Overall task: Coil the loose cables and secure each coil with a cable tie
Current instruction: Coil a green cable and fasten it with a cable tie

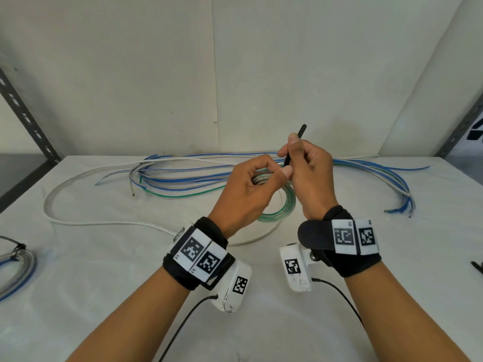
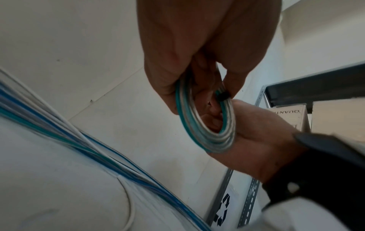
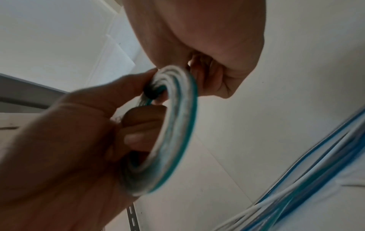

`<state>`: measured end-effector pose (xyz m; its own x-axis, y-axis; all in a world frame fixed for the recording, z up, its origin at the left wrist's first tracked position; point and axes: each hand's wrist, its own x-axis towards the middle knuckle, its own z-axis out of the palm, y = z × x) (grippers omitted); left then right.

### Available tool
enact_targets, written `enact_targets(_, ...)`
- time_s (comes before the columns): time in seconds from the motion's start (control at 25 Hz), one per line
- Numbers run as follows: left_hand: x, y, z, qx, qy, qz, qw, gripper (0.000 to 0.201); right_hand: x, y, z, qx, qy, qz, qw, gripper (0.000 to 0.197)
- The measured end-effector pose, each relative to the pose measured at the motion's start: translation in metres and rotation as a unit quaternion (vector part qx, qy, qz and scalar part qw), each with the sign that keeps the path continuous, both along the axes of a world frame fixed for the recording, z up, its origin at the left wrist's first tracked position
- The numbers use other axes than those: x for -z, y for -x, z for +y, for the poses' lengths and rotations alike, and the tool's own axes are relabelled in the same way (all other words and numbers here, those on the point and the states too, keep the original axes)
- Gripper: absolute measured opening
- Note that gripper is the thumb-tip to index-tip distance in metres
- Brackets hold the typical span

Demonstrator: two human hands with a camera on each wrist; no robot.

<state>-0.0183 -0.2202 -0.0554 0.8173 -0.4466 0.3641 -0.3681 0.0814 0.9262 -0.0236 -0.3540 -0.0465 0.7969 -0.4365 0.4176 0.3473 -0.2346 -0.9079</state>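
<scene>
I hold a small coil of clear, green-striped cable point(image 1: 283, 206) above the white table point(image 1: 104, 270), between my two hands. My left hand point(image 1: 271, 175) grips the coil's top, fingers curled through its hole. My right hand point(image 1: 290, 152) pinches a black cable tie point(image 1: 301, 133) whose tail sticks up past the thumb. In the left wrist view the tie's head point(image 2: 223, 96) sits on the coil point(image 2: 209, 139), wrapped round its strands. The right wrist view shows the same coil point(image 3: 177, 125) and black tie point(image 3: 152, 92) between both hands.
Loose blue, green and clear cables point(image 1: 183, 178) lie stretched across the back of the table. A long white cable point(image 1: 78, 222) loops at the left. A tied coil point(image 1: 15, 265) rests at the left edge. Something black point(image 1: 477, 266) lies at the right edge. Metal shelf posts point(image 1: 26, 118) flank the table.
</scene>
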Motion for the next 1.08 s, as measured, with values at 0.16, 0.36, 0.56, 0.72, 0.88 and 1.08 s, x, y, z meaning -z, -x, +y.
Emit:
enact_targets(0.16, -0.010, -0.015, 0.021, -0.058, 0.106, 0.093, 0.988, 0.030, -0.009, 0.013, 0.002, -0.145, 0.058, 0.120, 0.980, 0.040)
enact_targets(0.36, -0.021, -0.023, 0.056, -0.066, 0.167, 0.144, 0.973, 0.029, -0.006, 0.020, 0.031, -0.223, 0.067, 0.104, 0.967, 0.014)
enact_targets(0.56, -0.011, -0.007, 0.118, -0.093, 0.100, 0.132, 0.982, 0.023, -0.016, 0.017, 0.059, -0.216, 0.045, 0.125, 0.967, 0.017)
enact_targets(0.72, -0.012, 0.015, 0.181, -0.141, 0.105, 0.124, 0.977, 0.016, -0.026, 0.025, 0.109, -0.262, 0.052, 0.127, 0.955, 0.019)
enact_targets(0.88, -0.006, 0.026, 0.232, -0.166, 0.119, 0.165, 0.965, 0.015, -0.035, 0.028, 0.162, -0.317, 0.023, 0.146, 0.937, 0.016)
enact_targets(1.08, -0.001, 0.039, 0.263, -0.237, 0.032, 0.208, 0.948, 0.044, -0.030, 0.018, 0.222, -0.153, 0.432, 0.042, 0.888, 0.021)
